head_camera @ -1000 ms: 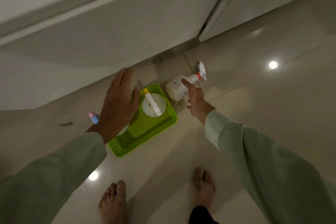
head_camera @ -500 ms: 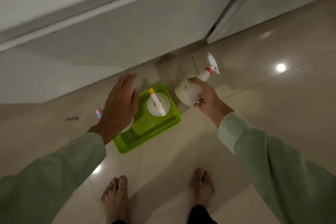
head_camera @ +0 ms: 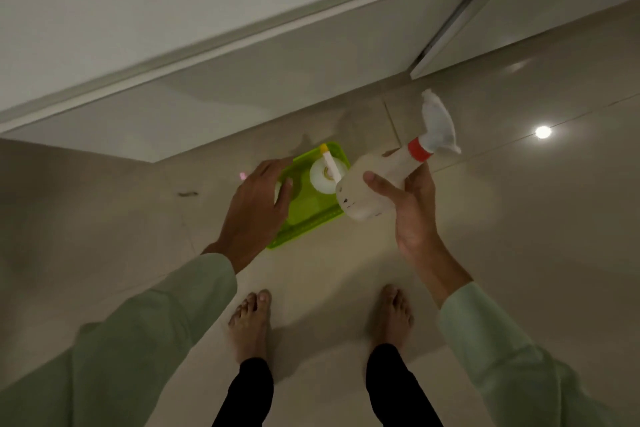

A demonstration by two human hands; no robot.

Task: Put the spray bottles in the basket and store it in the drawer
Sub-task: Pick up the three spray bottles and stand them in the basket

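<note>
Glossy cream floor tiles (head_camera: 519, 253) run under me to the foot of a pale cabinet front (head_camera: 277, 87), and a ceiling light shows in them as one bright spot off to the right. Farthest left, a small pink-capped bottle (head_camera: 243, 176) peeks out just past my left hand (head_camera: 258, 210); too little of it shows to say how it lies. That hand is spread flat with the fingers open, gripping nothing, hovering over the near-left part of the green basket (head_camera: 311, 215), and I cannot tell whether it touches the rim. Inside the basket stands a white spray bottle with a yellow tip (head_camera: 325, 172), upright, toward the far side. Just right of it, my right hand (head_camera: 414, 215) is wrapped around the body of a white trigger spray bottle with a red collar (head_camera: 377, 184), held tilted in the air with the nozzle pointing up and away and its base over the basket's right edge. To my mind the risks are these: lowering it at this tilt, the base could knock the standing bottle over or catch the rim and tip the light basket, since my left hand may not be steadying it; the thumb sits low on the body, so it could slip; and the pink-capped one behind my hand could be forgotten.
</note>
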